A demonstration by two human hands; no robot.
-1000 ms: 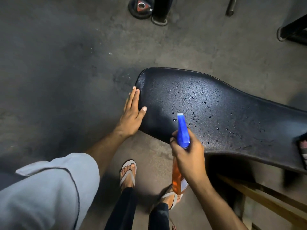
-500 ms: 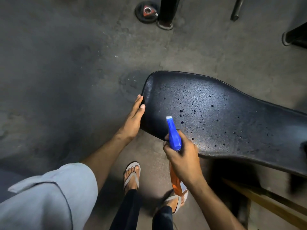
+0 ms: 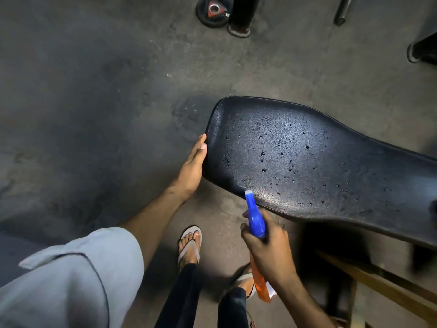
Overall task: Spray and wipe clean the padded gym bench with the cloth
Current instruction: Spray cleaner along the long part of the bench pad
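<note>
The black padded bench (image 3: 331, 166) stretches from the centre to the right edge, its surface dotted with spray droplets. My left hand (image 3: 192, 166) rests flat against the bench's rounded left end, fingers extended, holding nothing. My right hand (image 3: 267, 247) grips a spray bottle (image 3: 256, 223) with a blue trigger head and an orange body. Its nozzle points at the near edge of the pad, just above it. No cloth is in view.
Grey concrete floor (image 3: 94, 102) lies all around. A weight plate (image 3: 212, 11) and a black post foot (image 3: 240, 27) stand at the top. Another frame foot (image 3: 423, 52) sits top right. The bench's yellow frame bar (image 3: 378, 287) runs below the pad. My sandalled feet are under the hands.
My left hand has slid off the top of the pad to its left end. My right hand with the bottle has drawn back toward me, to the near edge of the pad.
</note>
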